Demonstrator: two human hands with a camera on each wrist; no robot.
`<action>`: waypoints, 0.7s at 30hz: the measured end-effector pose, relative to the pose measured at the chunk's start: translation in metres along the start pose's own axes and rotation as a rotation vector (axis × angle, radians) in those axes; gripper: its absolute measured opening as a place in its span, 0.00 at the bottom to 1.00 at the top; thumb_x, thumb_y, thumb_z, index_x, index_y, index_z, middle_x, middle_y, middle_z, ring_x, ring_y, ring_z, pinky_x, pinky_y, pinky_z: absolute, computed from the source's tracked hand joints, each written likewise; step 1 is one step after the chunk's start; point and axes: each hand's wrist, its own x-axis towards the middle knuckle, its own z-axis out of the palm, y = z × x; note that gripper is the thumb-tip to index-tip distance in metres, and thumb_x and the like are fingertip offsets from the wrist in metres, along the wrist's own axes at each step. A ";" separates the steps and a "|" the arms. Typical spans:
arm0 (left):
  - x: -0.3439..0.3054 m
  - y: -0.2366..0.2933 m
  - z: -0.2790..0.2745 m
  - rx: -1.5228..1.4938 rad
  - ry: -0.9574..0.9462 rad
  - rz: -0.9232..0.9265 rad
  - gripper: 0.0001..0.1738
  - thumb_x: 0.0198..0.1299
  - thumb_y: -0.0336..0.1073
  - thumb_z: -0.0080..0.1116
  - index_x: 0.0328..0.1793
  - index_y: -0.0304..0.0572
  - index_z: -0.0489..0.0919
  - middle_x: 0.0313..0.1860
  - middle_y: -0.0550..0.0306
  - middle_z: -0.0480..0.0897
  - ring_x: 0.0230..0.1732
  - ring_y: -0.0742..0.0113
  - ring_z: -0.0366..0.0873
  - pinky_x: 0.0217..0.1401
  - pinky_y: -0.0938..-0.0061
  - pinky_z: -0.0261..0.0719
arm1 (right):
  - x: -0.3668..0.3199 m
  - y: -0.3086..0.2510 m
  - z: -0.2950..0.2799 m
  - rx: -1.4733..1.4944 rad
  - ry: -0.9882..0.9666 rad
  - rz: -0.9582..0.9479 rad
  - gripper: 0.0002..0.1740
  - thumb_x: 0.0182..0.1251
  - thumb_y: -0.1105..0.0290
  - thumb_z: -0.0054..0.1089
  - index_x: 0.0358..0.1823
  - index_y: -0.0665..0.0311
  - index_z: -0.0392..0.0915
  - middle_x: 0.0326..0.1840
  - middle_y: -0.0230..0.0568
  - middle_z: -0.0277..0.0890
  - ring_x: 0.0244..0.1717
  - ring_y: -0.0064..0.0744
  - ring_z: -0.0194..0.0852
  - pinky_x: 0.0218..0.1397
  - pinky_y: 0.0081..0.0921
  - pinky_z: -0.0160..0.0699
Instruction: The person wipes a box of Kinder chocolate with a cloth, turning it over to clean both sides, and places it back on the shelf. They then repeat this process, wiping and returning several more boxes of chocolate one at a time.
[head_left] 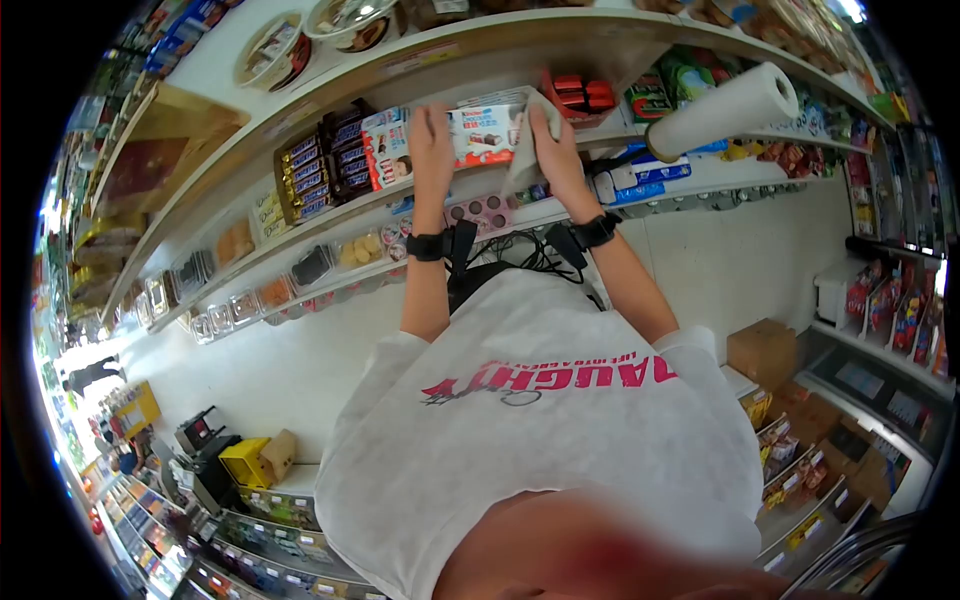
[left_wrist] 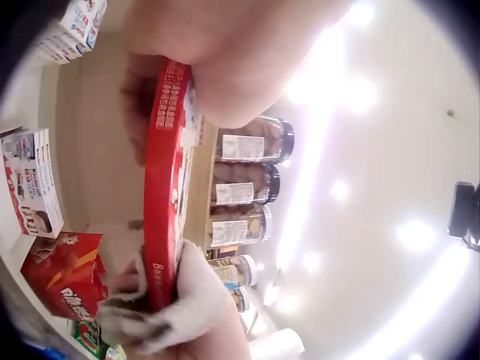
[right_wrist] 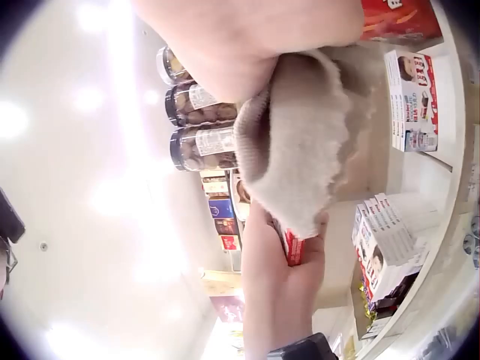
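Both hands hold a red-and-white Kinder chocolate box [left_wrist: 166, 187] in front of the shelf, its narrow red edge facing the left wrist camera. My left hand [head_left: 432, 150] grips one end, fingers behind and thumb side in front. At the other end is my right hand [head_left: 560, 165], with a pale grey cloth [right_wrist: 300, 127] bunched between it and the box. In the left wrist view the cloth wraps around the box's lower end. Stacks of similar Kinder boxes [right_wrist: 412, 101] stand on the shelf just behind.
Snickers bars [head_left: 308, 175] fill a carton left of the hands. A red carton [head_left: 580, 98] of packets stands to the right, near a white paper roll [head_left: 725, 110] jutting from the shelf. Lidded jars [left_wrist: 244, 146] line the shelf above; small clear tubs [head_left: 275, 292] sit below.
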 end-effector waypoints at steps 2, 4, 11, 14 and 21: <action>-0.010 0.025 -0.011 0.005 -0.024 -0.017 0.17 0.73 0.43 0.60 0.46 0.32 0.79 0.39 0.47 0.85 0.41 0.64 0.81 0.48 0.70 0.78 | -0.010 -0.030 -0.003 0.037 -0.091 -0.001 0.25 0.80 0.51 0.55 0.53 0.71 0.80 0.46 0.42 0.84 0.47 0.29 0.79 0.55 0.27 0.76; -0.016 0.030 -0.019 -0.015 0.000 0.005 0.18 0.70 0.44 0.64 0.46 0.32 0.78 0.39 0.47 0.85 0.40 0.64 0.81 0.47 0.70 0.78 | -0.005 -0.027 -0.006 0.058 -0.144 0.022 0.27 0.79 0.49 0.55 0.57 0.71 0.80 0.49 0.41 0.84 0.50 0.27 0.79 0.56 0.25 0.75; -0.019 0.046 -0.069 -0.060 -0.161 -0.078 0.18 0.65 0.42 0.69 0.47 0.34 0.79 0.42 0.50 0.84 0.42 0.67 0.80 0.48 0.72 0.77 | -0.021 -0.024 -0.025 -0.166 -0.416 0.134 0.44 0.69 0.45 0.68 0.74 0.70 0.67 0.68 0.50 0.74 0.66 0.34 0.73 0.69 0.29 0.70; -0.021 0.022 -0.080 -0.055 -0.254 -0.049 0.21 0.64 0.43 0.70 0.53 0.34 0.79 0.42 0.50 0.85 0.43 0.67 0.82 0.50 0.70 0.79 | -0.019 -0.007 -0.031 -0.389 -0.519 0.124 0.43 0.68 0.47 0.69 0.73 0.72 0.67 0.66 0.47 0.75 0.63 0.33 0.75 0.66 0.28 0.73; -0.028 0.026 -0.077 -0.517 -0.119 -0.241 0.34 0.64 0.37 0.71 0.69 0.27 0.69 0.52 0.48 0.85 0.49 0.70 0.84 0.52 0.78 0.80 | -0.037 -0.032 0.000 0.120 -0.324 0.235 0.34 0.70 0.52 0.69 0.67 0.69 0.73 0.56 0.38 0.80 0.53 0.22 0.77 0.55 0.21 0.77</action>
